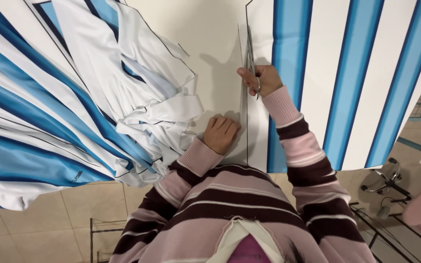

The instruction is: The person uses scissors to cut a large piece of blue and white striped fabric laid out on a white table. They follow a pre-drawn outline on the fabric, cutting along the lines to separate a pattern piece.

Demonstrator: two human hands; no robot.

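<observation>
— Right hand (264, 79) closing round scissors (252, 61), blades pointing away along the black line printed on the striped fabric (347, 83). Left hand (221, 134) pressing flat, fingers curled, gripping nothing, just beside the cut near the body.

— Pressing why?

— Probably holding the cloth taut against the surface (205, 34), keeping the line straight under the blades.

— And left of that hand?

— Heaping cut pieces (137, 97), pushed clear of the cutting line, spilling over the edge.

— Anything hard telling?

— Blade gap hiding against the pale strip; scissor handles mostly covered by fingers.
</observation>
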